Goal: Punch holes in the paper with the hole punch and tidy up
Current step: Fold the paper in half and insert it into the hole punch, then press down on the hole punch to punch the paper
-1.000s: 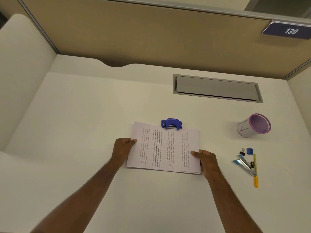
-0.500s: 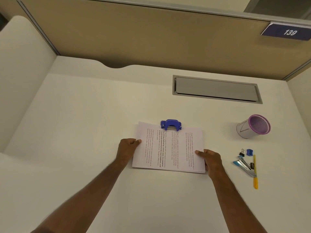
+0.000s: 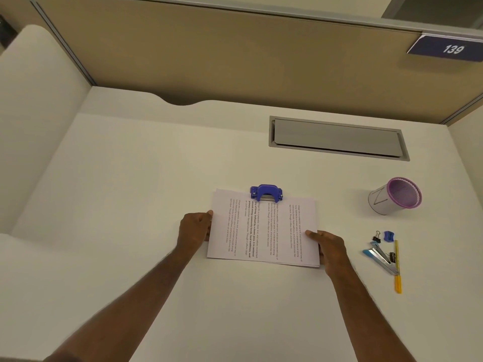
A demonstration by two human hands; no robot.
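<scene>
On the pale cream surface [image 3: 130, 178], the left hand [image 3: 194, 228] grips the left edge of one thin stack of white printed paper [image 3: 264, 231], thumb on top and fingers [image 3: 207, 235] curled under the edge. The stack lies flat at the centre, its text running sideways. Its far edge sits in the mouth of one blue metal hole punch [image 3: 266, 192]. The right hand [image 3: 330, 248] clasps the stack's near right corner, thumb on the sheet. Further right, one white mesh pen cup with a purple rim [image 3: 394, 195] lies on its side. Nearer lie two black binder clips [image 3: 376, 236], one small blue sharpener [image 3: 389, 236], one blue-handled stapler [image 3: 380, 258] and one yellow pen [image 3: 397, 267].
</scene>
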